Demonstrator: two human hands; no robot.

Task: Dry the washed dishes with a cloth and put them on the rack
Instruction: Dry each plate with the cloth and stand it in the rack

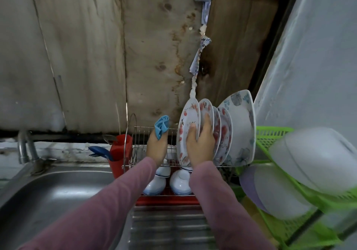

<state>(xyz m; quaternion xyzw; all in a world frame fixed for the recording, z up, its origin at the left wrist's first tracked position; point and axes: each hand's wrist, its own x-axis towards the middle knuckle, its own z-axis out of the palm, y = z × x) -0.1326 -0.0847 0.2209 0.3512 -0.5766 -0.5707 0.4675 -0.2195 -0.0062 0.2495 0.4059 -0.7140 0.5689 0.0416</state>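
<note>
Right hand [201,145] is gripping the leftmost plate [186,118] standing in the wire rack [139,134] at the counter's back edge beside the sink [58,188], left hand [156,147] is clutching a blue cloth [161,127], stained wall [87,56] rising behind.

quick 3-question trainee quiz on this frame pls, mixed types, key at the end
1. True or false: the left hand holds the blue cloth.
2. What does the right hand grip? A) a red-patterned plate standing in the wire rack; B) a cup; C) a kettle.
3. Fill in: the blue fork and spoon stand in the ___ utensil holder.
Key: 1 true; 2 A; 3 red.
</note>
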